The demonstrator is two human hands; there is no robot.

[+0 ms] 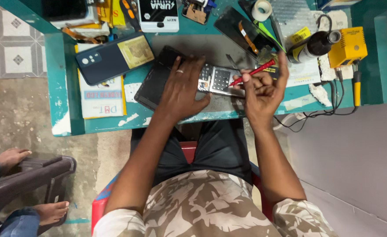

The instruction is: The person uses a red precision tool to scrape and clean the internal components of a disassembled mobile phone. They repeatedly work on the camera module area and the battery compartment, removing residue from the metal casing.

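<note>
Pinning opened phone [217, 79]: flat left hand [182, 90]; right hand [264, 90] pinching red screwdriver [253, 72]

Left hand [182, 90] flat on opened phone [217, 79], centre of frame, on teal bench [66, 87]. Right hand [264, 90] pinches red screwdriver [251, 73], tip at phone's right part. Dark blue phone back cover [110, 59] upper left. Yellow tool [347, 46] upper right. Another person's hand [11, 157] lower left.

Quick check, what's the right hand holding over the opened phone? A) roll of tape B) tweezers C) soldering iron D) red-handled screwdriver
D: the right hand grips a thin red-handled screwdriver, its tip down at the opened phone that the left hand presses flat.
</note>
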